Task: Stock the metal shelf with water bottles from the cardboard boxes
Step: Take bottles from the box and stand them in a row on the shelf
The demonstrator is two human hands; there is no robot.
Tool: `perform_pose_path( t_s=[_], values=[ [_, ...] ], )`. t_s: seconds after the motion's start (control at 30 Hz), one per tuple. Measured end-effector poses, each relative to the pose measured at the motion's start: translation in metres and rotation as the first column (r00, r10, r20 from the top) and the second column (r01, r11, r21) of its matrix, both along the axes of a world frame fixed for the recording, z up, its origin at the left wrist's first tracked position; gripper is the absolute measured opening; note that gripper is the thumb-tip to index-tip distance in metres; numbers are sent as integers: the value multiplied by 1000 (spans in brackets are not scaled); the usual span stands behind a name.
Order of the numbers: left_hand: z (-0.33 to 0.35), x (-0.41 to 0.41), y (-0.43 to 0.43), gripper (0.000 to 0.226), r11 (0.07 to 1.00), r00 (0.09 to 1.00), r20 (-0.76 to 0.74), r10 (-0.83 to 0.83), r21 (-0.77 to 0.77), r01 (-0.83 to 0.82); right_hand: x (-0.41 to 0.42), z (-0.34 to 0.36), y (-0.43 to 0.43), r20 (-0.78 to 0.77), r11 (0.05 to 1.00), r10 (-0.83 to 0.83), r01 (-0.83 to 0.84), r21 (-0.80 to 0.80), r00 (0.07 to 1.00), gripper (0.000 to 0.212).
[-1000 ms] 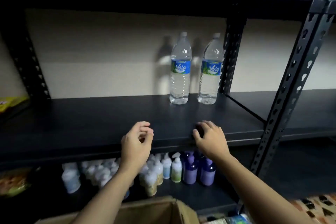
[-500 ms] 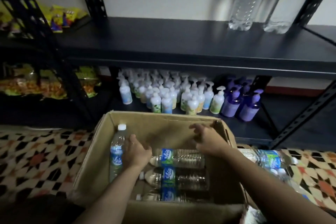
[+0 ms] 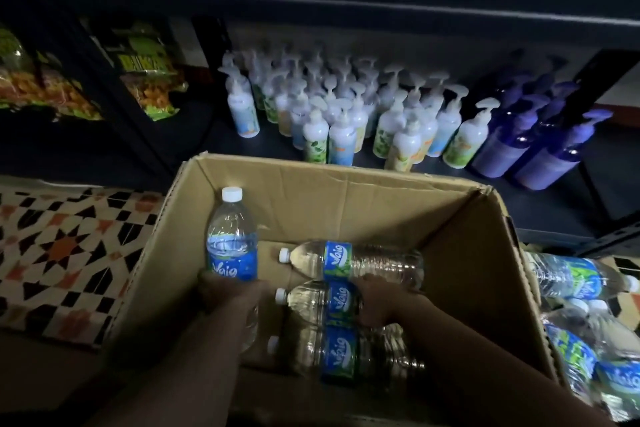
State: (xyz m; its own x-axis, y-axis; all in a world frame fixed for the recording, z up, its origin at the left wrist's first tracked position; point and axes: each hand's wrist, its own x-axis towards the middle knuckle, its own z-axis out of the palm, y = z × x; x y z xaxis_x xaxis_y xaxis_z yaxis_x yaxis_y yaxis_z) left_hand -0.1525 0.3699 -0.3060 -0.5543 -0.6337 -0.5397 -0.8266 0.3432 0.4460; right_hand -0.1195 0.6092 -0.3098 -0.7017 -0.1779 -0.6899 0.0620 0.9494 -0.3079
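An open cardboard box point(image 3: 332, 194) sits on the floor below me. Inside it, an upright water bottle point(image 3: 231, 236) with a blue label and white cap stands at the left, and my left hand point(image 3: 230, 295) grips its lower body. Three more bottles lie on their sides to the right. My right hand point(image 3: 379, 300) wraps the top lying bottle point(image 3: 353, 262) near its green-and-blue label. Below that bottle lie a second bottle point(image 3: 322, 302) and a third bottle point(image 3: 343, 354). The black metal shelf edge point(image 3: 346, 7) crosses the top of the view.
White pump bottles point(image 3: 346, 121) and purple pump bottles point(image 3: 533, 142) crowd the low shelf behind the box. Snack bags point(image 3: 149, 76) fill the unit at left. More water bottles point(image 3: 581, 291) lie at the right beside the box. Patterned floor tiles point(image 3: 62, 253) spread at left.
The view has dropped from the shelf to the box. Both hands came off the shelf edge and went down into the box; the left now grips the upright bottle, the right a lying one.
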Motion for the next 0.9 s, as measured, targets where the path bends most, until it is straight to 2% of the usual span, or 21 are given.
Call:
perform_pose_path(
  t_s=[0.03,0.07,0.1,0.17,0.23,0.3,0.4,0.57,0.77,0.9],
  values=[
    [12,4,6,83,993,995,-95,12,-118,-24,-1,-5,0,-4,999,36,-36,17,999,84],
    [16,6,8,74,981,989,-150,-1,-190,-28,-2,-10,-1,-25,996,70,-69,48,997,85],
    [13,7,7,77,980,986,-161,-45,-198,13,-3,-14,-2,-58,989,120,-114,95,991,86],
    [5,9,4,101,976,983,-99,-157,-170,138,-3,-20,-8,-100,953,249,-226,200,963,82],
    [3,9,-3,106,985,986,-93,-141,-109,130,-1,-26,-15,-83,922,316,-285,264,945,69],
    [-1,8,-7,109,992,984,-126,-129,-28,127,-1,-29,-18,-77,916,320,-288,280,944,58],
    [-2,5,-16,115,986,975,-171,-142,59,154,-2,-30,-15,-100,923,313,-278,267,944,59],
    [0,8,-20,97,987,967,-215,-137,54,152,-1,-37,-11,-124,952,264,-238,192,956,60],
    [4,12,-20,88,973,962,-208,-177,110,203,-3,-36,-11,-95,962,243,-228,150,965,78],
    [21,13,-18,88,962,949,-212,-235,90,258,-10,-34,-12,8,971,214,-214,111,977,89]
  ],
)
